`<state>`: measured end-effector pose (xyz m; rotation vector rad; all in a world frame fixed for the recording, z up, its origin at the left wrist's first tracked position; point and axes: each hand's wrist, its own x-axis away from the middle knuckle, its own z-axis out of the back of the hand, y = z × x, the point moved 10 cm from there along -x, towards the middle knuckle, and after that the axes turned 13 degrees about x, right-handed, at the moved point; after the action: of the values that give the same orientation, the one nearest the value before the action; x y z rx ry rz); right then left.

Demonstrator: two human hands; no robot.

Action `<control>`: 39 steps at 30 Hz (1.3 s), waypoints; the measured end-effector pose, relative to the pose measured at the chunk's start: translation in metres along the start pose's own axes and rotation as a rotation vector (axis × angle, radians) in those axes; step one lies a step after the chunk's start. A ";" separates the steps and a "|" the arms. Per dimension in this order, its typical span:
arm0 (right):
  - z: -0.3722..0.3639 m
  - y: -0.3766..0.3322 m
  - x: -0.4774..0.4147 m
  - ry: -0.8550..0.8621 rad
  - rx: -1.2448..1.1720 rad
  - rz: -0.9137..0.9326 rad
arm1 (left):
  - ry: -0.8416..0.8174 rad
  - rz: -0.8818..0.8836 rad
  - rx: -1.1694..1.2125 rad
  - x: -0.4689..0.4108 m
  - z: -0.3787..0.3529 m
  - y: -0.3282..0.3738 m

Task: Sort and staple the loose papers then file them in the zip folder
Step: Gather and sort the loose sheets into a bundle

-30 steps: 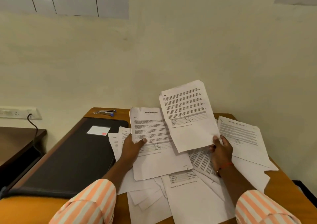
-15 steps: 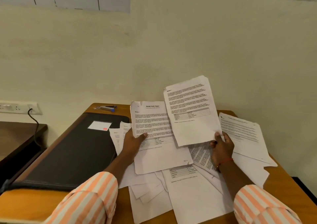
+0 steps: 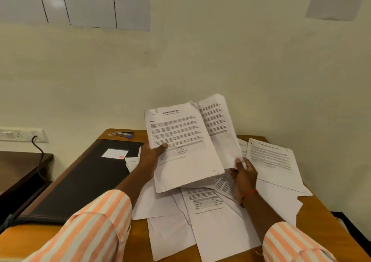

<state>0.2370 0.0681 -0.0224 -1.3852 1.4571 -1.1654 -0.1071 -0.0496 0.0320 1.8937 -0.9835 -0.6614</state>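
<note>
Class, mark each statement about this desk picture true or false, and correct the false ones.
1. The left hand holds a white printed report sheet. True.
2. The black zip folder lies open with papers inside. False: it lies closed on the wooden desk.
3. A grey and blue stapler lies beyond the folder, near the wall. True.
4. The right hand is empty. False: it grips a second printed sheet behind the first.

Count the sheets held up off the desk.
2. The titled report sheet is in the left hand; a second sheet behind it, on its right, is pinched by the right hand. More may be hidden behind them.
</note>
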 end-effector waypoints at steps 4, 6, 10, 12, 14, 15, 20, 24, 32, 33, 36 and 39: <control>-0.030 0.015 0.030 -0.163 -0.060 -0.054 | 0.013 0.019 -0.015 0.012 -0.009 -0.015; -0.036 0.011 0.044 -0.207 -0.049 -0.054 | 0.009 0.016 -0.030 0.013 -0.011 -0.016; -0.046 0.007 0.059 -0.381 0.006 -0.064 | 0.010 0.023 -0.059 0.016 -0.019 -0.010; -0.045 0.011 0.054 -0.424 0.089 -0.081 | -0.001 -0.002 -0.068 0.019 -0.026 -0.002; -0.043 0.008 0.049 -0.456 0.129 -0.084 | -0.042 -0.068 -0.085 0.021 -0.035 0.010; -0.044 0.001 0.045 -0.466 0.173 -0.063 | -0.071 -0.107 -0.087 0.023 -0.042 0.018; -0.058 -0.069 0.033 -0.478 0.419 0.276 | -0.175 -0.320 -0.169 0.029 -0.070 0.051; -0.060 -0.098 0.029 -0.429 0.458 0.404 | -0.215 -0.371 -0.260 0.031 -0.083 0.054; -0.059 -0.082 0.038 -0.424 0.534 0.438 | -0.137 -0.333 -0.159 0.034 -0.072 0.037; -0.061 -0.079 0.039 -0.429 0.544 0.432 | -0.115 -0.324 -0.147 0.035 -0.069 0.035; -0.068 -0.070 0.042 -0.418 0.552 0.435 | -0.059 -0.310 -0.088 0.036 -0.060 0.030; -0.072 -0.072 0.042 -0.369 0.527 0.445 | -0.024 -0.273 0.001 0.036 -0.059 0.028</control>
<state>0.1830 0.0351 0.0674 -0.8017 1.0218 -0.8622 -0.0530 -0.0609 0.0823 2.0444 -0.7458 -0.8432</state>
